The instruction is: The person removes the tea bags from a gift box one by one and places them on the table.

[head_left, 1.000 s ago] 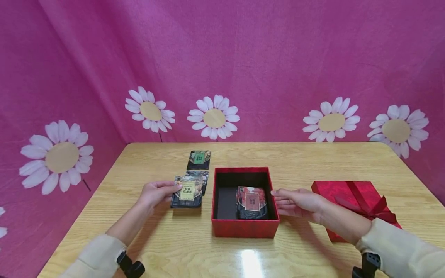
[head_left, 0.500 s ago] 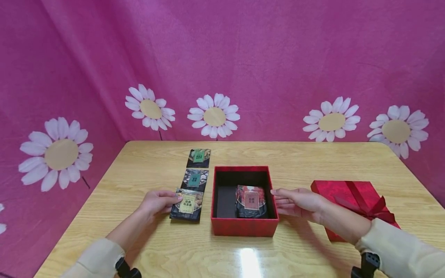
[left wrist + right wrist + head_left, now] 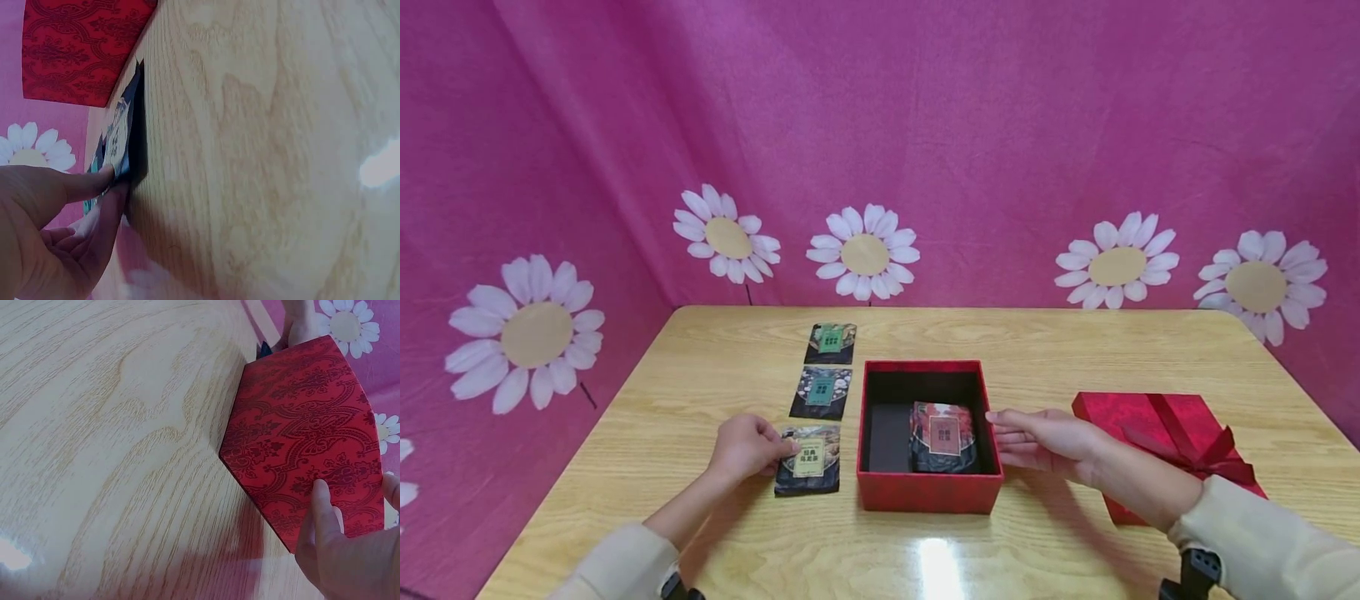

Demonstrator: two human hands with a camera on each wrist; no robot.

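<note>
My left hand (image 3: 748,450) pinches the left edge of a dark tea sachet with a yellow label (image 3: 808,460), thumb on top and fingers beneath. In the left wrist view the sachet (image 3: 119,134) lies low against the table, its near edge between thumb and forefinger. Two more sachets, one teal-labelled (image 3: 822,392) and one green-labelled (image 3: 832,343), lie behind it in a column. A red lidless gift box (image 3: 928,493) stands at the centre, with red-labelled sachets (image 3: 944,437) inside on the right. My right hand (image 3: 1056,442) touches the box's right wall, fingers straight and thumb at the rim.
The red box lid (image 3: 1138,412) with a ribbon bow lies at the right, partly behind my right forearm. A wooden table (image 3: 760,542) bears everything. A pink cloth (image 3: 970,150) with white flowers hangs behind and at the left.
My left hand has brought the yellow-labelled sachet nearer and lowered it to the table, uncovering the teal-labelled sachet. The right hand and the box have stayed in place.
</note>
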